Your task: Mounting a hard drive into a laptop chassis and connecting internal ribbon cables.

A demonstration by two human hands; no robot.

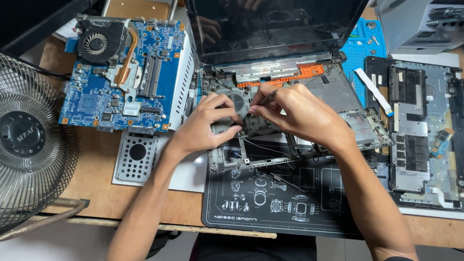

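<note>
- Here, both hands meet over the middle of the open laptop chassis [290, 121], which lies on a black mat [270, 203] at the near edge of the tabletop [92, 179].
- The right hand [299, 113] pinches a thin dark tool [263, 100], its tip pointing down into the chassis just beside the round fan opening [238, 101].
- The left hand [205, 128] is curled, its fingertips pressing on a small part of the chassis right at the tool tip; whether it grips anything loose I cannot tell.
- The step in hand looks like fine work on a screw or connector inside the chassis. It seems to call for a steady tool tip while the left hand braces the frame.
- The laptop screen [270, 24] stands dark behind the chassis.
- Left of the chassis lies a blue motherboard [121, 82] with its fan [95, 43], and near it a perforated metal bracket [137, 157].
- Right of the chassis lies a grey bottom cover [415, 130] with a white ribbon cable [373, 91] beside it.
- The mat bears white line drawings of parts. A second, blue mat [363, 43] lies behind the chassis to the right.
- A desk fan [29, 145] stands far left of the chassis.
</note>
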